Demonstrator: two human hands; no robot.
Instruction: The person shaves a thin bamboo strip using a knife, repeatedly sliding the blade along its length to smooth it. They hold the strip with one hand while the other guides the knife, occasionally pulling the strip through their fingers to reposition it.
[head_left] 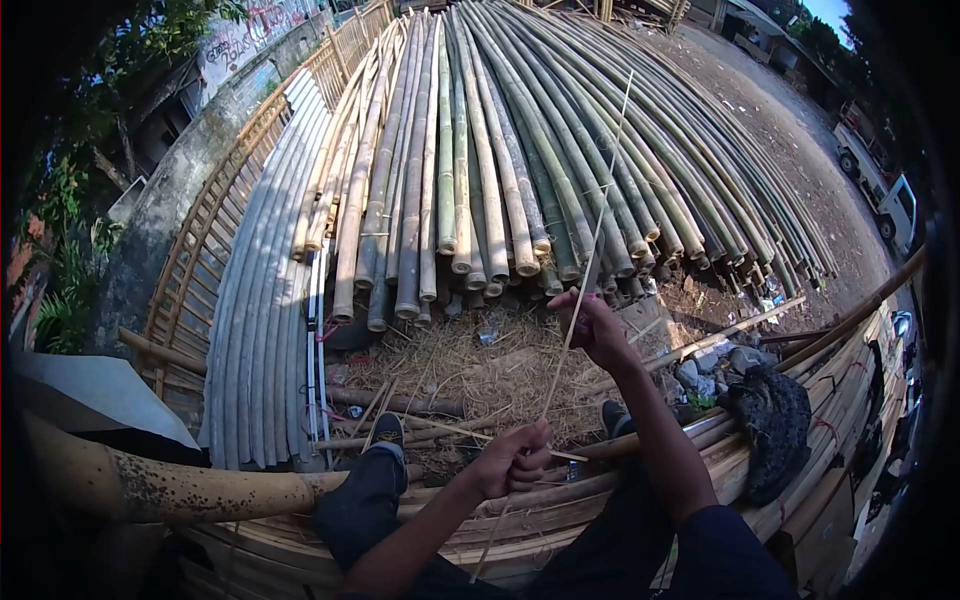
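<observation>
A long, thin bamboo strip (556, 385) runs on a slant from low between my legs up past both hands, its far end over the bamboo pile. Low in the middle, my left hand (515, 460) is closed around this strip. Farther forward and to the right, my right hand (598, 332) is closed, with the strip passing along its thumb side. What looks like a grey knife blade (596, 268) rises from that fist, close beside the strip; its handle is hidden in the fingers.
A big stack of bamboo poles (490, 190) lies ahead. Corrugated sheets (255, 290) and a bamboo fence (190, 260) stand left. A thick bamboo pole (210, 490) juts in beside my leg. Split bamboo (560, 515) lies beneath me, with dark cloth (770, 430) at right. Shavings (450, 375) cover the ground.
</observation>
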